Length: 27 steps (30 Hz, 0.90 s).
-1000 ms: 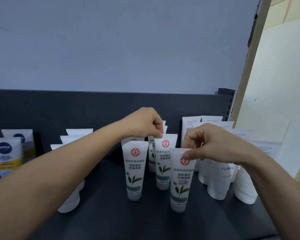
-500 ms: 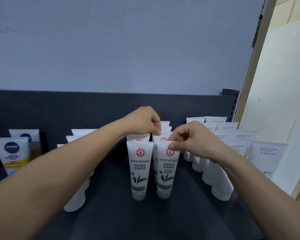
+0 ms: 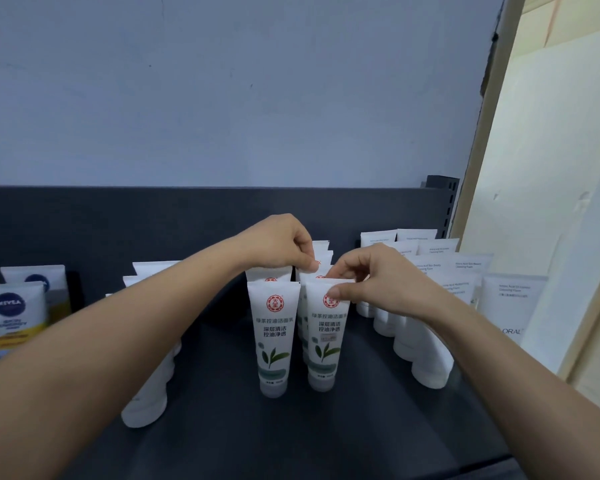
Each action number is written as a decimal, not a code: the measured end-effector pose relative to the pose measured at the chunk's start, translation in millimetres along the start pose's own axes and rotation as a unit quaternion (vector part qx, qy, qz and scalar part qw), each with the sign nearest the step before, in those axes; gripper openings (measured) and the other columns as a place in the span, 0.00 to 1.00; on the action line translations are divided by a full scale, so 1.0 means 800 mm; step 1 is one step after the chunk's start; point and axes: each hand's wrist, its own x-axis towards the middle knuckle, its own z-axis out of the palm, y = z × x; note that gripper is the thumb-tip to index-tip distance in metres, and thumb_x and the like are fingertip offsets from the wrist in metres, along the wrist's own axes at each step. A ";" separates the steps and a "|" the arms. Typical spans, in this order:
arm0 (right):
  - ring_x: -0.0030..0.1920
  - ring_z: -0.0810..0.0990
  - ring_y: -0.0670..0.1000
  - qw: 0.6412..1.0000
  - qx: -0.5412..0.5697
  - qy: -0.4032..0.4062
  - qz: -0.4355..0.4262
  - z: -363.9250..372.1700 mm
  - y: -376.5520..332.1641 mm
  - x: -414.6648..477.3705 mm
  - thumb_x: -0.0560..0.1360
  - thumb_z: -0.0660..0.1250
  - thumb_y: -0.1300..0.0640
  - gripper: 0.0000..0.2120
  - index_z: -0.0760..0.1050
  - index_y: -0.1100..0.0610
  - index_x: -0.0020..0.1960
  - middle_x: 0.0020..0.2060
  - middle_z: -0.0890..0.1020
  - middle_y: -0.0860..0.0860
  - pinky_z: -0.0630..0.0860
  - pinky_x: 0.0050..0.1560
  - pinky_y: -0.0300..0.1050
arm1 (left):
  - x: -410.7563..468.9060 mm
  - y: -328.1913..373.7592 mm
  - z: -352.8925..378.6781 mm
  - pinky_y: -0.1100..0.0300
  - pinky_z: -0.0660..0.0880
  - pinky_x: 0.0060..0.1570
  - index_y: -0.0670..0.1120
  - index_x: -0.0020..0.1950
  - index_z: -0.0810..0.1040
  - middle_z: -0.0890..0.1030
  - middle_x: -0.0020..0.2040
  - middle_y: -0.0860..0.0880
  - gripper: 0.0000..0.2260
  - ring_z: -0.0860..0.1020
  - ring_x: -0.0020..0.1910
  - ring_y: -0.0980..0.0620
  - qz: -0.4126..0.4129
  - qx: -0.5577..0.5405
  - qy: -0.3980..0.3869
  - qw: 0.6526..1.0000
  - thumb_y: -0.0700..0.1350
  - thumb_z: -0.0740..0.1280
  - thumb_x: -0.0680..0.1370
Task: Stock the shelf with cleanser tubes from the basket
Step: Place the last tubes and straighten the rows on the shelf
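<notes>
White cleanser tubes with a red round logo and green leaves stand cap-down in two rows on the dark shelf (image 3: 361, 427). The front left tube (image 3: 273, 336) stands free. My right hand (image 3: 371, 282) pinches the top edge of the front right tube (image 3: 327, 336), which stands on the shelf. My left hand (image 3: 281, 244) pinches the top of a tube (image 3: 309, 270) behind it in the right row. More of these tubes stand behind, mostly hidden. The basket is out of view.
Plain white tubes (image 3: 430, 344) crowd the shelf's right side, one marked FLORAL (image 3: 510, 306). More white tubes (image 3: 146, 400) stand at the left under my forearm, and Nivea tubes (image 3: 11, 313) at the far left. A dark back panel (image 3: 118, 230) closes the shelf.
My right hand carried the front right tube leftward and back, setting it in line beside the front left tube. My left hand stayed on the tube behind.
</notes>
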 end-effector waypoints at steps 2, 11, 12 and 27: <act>0.35 0.80 0.48 1.000 -0.010 0.010 0.001 -0.006 -0.001 -0.002 0.68 0.78 0.55 0.07 0.84 0.52 0.46 0.37 0.84 0.47 0.75 0.39 0.43 | 0.002 0.004 -0.002 0.61 0.72 0.38 0.46 0.42 0.84 0.81 0.34 0.55 0.07 0.74 0.33 0.55 0.001 -0.006 0.006 1.000 0.49 0.75 0.72; 0.41 0.79 0.38 0.986 -0.142 0.086 0.031 -0.090 0.028 0.004 0.72 0.73 0.56 0.03 0.84 0.50 0.45 0.39 0.84 0.43 0.71 0.43 0.33 | 0.037 0.060 0.010 0.63 0.74 0.49 0.46 0.49 0.85 0.84 0.46 0.55 0.07 0.80 0.48 0.57 0.020 0.012 0.038 0.999 0.47 0.71 0.75; 0.42 0.80 0.40 0.983 -0.157 0.082 0.042 -0.100 0.035 0.006 0.72 0.73 0.57 0.03 0.84 0.51 0.45 0.40 0.84 0.44 0.71 0.43 0.35 | 0.045 0.068 0.014 0.61 0.75 0.50 0.46 0.50 0.85 0.84 0.47 0.54 0.07 0.80 0.49 0.56 0.022 0.020 0.038 0.999 0.47 0.71 0.75; 0.52 0.79 0.49 0.950 -0.311 -0.027 -0.007 -0.153 0.109 0.068 0.72 0.72 0.58 0.11 0.82 0.53 0.54 0.53 0.83 0.47 0.76 0.54 0.44 | 0.150 0.108 0.077 0.58 0.74 0.53 0.47 0.58 0.82 0.81 0.58 0.50 0.11 0.78 0.55 0.49 -0.071 0.172 0.058 0.981 0.41 0.67 0.77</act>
